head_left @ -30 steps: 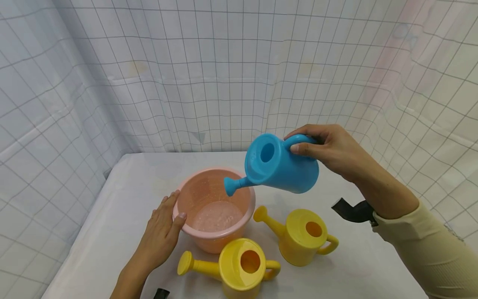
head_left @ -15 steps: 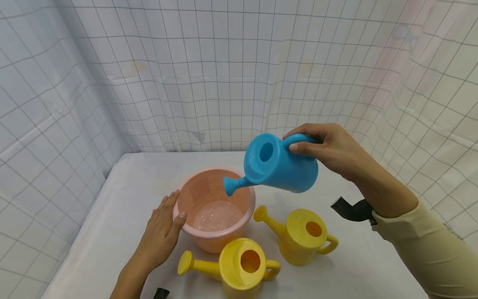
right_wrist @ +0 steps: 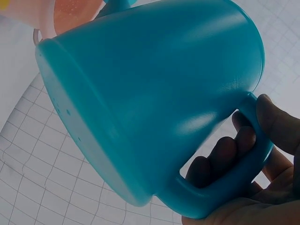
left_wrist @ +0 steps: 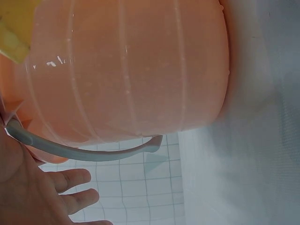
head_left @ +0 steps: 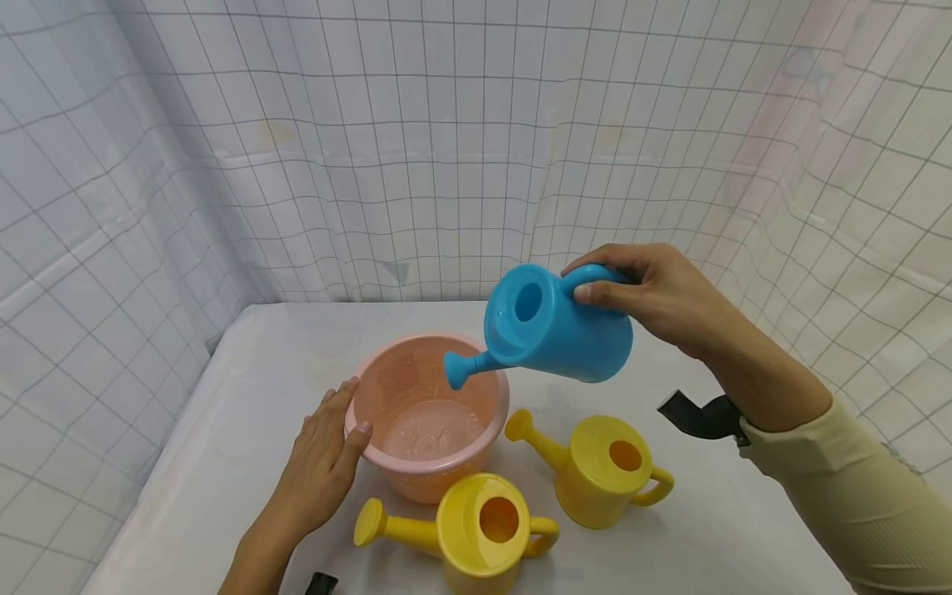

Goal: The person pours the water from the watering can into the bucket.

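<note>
My right hand (head_left: 647, 289) grips the handle of a blue watering can (head_left: 573, 335), fingers curled through the loop in the right wrist view. The can tilts left, its spout over a pink bucket (head_left: 427, 467). Thin streaks of water fall from the spout, and shallow water (head_left: 433, 430) ripples on the bucket's floor. My left hand (head_left: 320, 463) rests against the bucket's left rim, thumb at the edge. Its fingers (left_wrist: 77, 201) are extended in the left wrist view, beside the bucket's grey handle (left_wrist: 89, 153).
One yellow watering can (head_left: 479, 529) stands in front of the bucket, close to it. A second yellow watering can (head_left: 602, 475) stands to the right, below the blue one. All are on a white-covered table (head_left: 245, 380) with grid-patterned curtains (head_left: 446, 149) around it.
The blue watering can and my right hand have drifted very slightly left and up. The water streaks and ripples shift in the bucket. My left hand stays in place.
</note>
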A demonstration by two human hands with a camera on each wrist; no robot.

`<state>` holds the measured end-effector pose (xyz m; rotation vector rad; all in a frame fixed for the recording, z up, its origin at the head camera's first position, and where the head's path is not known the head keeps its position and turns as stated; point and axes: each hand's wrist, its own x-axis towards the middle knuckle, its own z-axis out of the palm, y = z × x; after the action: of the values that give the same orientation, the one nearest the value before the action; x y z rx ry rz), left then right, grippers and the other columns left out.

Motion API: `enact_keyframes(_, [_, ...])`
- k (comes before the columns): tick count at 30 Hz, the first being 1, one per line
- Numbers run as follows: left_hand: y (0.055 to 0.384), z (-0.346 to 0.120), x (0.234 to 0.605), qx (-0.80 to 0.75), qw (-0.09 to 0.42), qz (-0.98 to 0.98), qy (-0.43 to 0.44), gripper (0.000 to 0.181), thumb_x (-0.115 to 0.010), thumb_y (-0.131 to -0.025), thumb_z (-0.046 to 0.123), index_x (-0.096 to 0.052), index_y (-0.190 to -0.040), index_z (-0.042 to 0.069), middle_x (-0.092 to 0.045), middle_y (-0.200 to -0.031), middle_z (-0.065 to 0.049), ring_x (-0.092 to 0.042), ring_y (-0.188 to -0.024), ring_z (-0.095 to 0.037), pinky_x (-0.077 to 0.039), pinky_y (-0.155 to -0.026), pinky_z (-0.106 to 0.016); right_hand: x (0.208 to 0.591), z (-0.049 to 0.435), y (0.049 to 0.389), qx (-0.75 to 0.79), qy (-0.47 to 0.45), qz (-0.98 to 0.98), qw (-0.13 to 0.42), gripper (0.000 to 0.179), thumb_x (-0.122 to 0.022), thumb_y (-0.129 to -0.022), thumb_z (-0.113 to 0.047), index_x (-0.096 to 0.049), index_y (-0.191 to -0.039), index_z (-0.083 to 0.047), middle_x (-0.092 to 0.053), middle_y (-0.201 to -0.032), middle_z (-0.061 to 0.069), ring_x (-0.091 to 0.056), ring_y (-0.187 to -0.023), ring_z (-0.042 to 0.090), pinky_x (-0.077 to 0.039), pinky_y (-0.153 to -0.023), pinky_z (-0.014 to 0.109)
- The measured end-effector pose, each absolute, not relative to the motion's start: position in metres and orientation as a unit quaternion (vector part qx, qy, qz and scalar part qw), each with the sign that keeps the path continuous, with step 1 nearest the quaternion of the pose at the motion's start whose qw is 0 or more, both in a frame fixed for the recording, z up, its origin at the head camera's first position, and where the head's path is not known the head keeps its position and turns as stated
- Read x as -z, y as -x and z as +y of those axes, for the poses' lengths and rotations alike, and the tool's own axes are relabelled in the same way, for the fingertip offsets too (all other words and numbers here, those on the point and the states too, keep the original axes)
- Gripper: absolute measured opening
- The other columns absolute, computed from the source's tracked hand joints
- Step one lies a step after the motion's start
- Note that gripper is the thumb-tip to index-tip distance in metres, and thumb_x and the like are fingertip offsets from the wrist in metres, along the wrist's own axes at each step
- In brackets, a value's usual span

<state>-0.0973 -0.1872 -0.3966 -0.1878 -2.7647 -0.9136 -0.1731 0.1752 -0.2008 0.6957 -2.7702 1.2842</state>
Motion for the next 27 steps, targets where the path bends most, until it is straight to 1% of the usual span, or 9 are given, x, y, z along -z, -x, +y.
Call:
enact_keyframes(18, [0.0970,-0.1870,0.3946,0.305,0.107,-0.944,0.063,0.058,-0.034,-0.101,0.040,-0.010,-0.153,0.026,-0.022,-0.157,-0.014,-0.016,-0.144,-0.041,-0.011,-0.110,-0.068,0.1980,0.1743,0.1704,-0.405,-0.226,-0.886,0.004,0.033,-0.062,-0.090,-0.036,-0.065,-0.116,-0.017,-0.064,-0.118,0.006,-0.058,-0.110,0.029,-0.045,-0.097,0.058])
enact_keyframes(24, [0.0965,-0.1873,0.3944,0.311,0.099,-0.943,0.063,0.059,-0.034,-0.101,0.041,-0.010,-0.153,0.025,-0.020,-0.157,-0.014,-0.014,-0.145,-0.041,-0.010,-0.110,-0.068,0.1975,0.1734,0.1704,-0.405,-0.232,-0.884,0.002,0.032,-0.062,-0.090,-0.035,-0.065,-0.116,-0.017,-0.064,-0.118,0.006,-0.058,-0.110,0.028,-0.046,-0.097,0.056])
enact_keyframes(27, [0.0960,-0.1879,0.3943,0.314,0.097,-0.942,0.065,0.059,-0.034,-0.101,0.041,-0.011,-0.153,0.025,-0.020,-0.158,-0.015,-0.013,-0.145,-0.041,-0.010,-0.110,-0.068,0.1969,0.1732,0.1699,-0.401,-0.238,-0.885,0.000,0.033,-0.062,-0.090,-0.036,-0.065,-0.117,-0.016,-0.064,-0.119,0.006,-0.058,-0.111,0.029,-0.045,-0.097,0.058])
